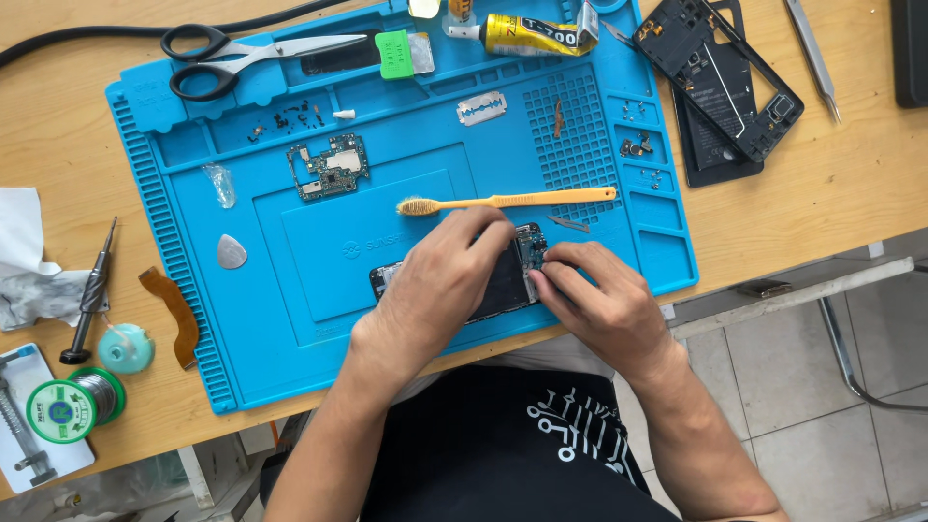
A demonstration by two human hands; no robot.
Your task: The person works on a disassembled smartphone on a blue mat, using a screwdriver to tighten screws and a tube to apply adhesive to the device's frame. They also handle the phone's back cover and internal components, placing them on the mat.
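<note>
**Opened phone on the blue mat**

A wooden bench [831, 184] above tiled floor [870, 329] carried a blue mat [319, 242]. Both hands, left hand [445, 280] and right hand [594, 300], gripped the opened phone [517, 266] at the mat's near edge, fingers [546, 280] pinching its circuitry.

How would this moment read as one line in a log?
left hand: holds opened phone | right hand: fingertips at its top edge | orange toothbrush: just beyond | surface: blue mat
</note>
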